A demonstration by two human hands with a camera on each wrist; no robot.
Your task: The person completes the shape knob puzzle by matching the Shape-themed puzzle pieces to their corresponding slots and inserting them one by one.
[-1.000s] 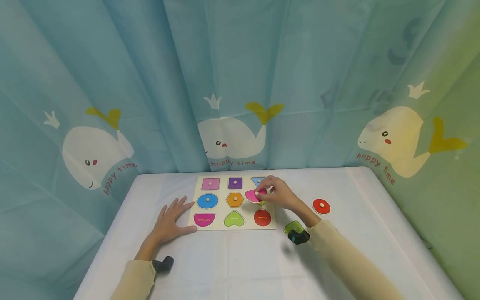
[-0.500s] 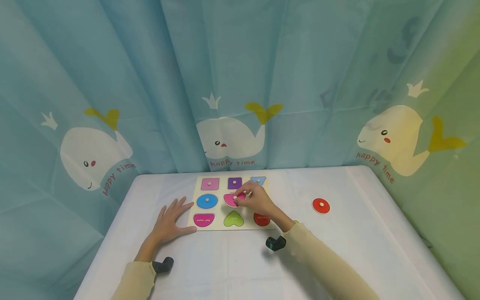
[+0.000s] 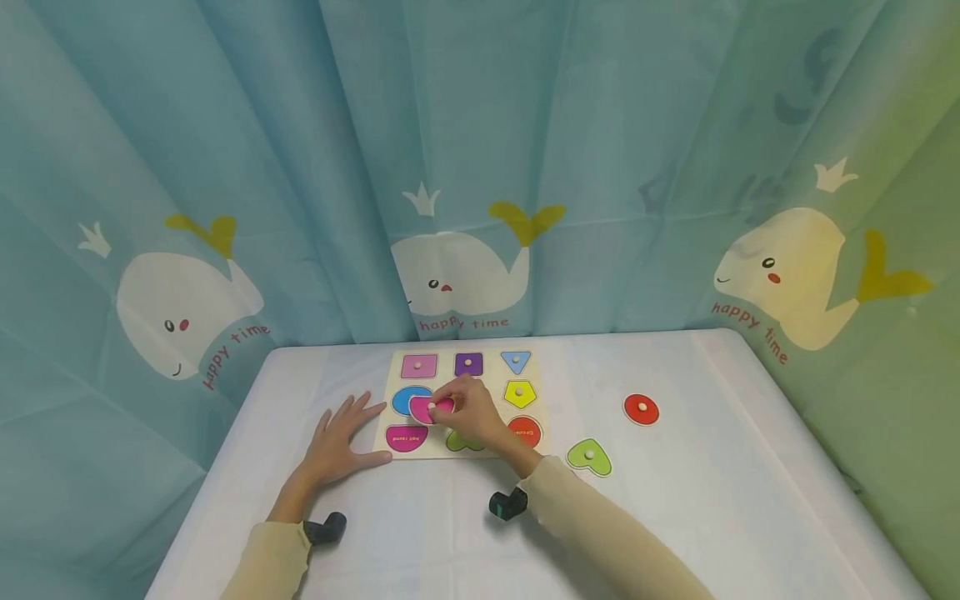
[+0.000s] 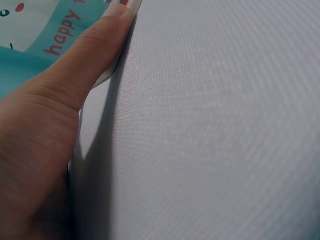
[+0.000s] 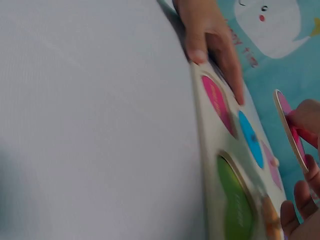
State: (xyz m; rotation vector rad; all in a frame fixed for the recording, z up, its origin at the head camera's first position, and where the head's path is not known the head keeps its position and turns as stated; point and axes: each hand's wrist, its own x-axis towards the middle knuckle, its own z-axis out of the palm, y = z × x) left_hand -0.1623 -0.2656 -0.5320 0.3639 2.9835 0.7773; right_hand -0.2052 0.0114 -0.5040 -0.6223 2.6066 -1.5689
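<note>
My right hand [image 3: 474,414] pinches the knob of a pink half-round puzzle piece [image 3: 419,411]. The piece hangs above the cream puzzle board [image 3: 436,448], overlapping the blue oval [image 3: 405,400] in the head view. Just nearer than it lies the magenta recess marked "Half round" [image 3: 407,438]. In the right wrist view the piece [image 5: 289,127] is tilted on edge, clear of the board. My left hand [image 3: 335,446] lies with fingers spread at the board's left edge, the thumb [image 4: 95,47] touching its corner. The orange hexagon is hidden behind my right hand in the head view.
A green heart piece [image 3: 589,457] and a red circle piece [image 3: 641,409] lie on the white table right of the board. Recesses for the heart [image 3: 462,441] and circle [image 3: 527,430] show bare. Several knobbed pieces sit in the back rows. A blue curtain [image 3: 630,275] stands behind.
My right hand has carried the pink half-round piece leftward across the board, from over the yellow pentagon to beside the blue oval. The green heart piece is uncovered. My left hand stays put.
</note>
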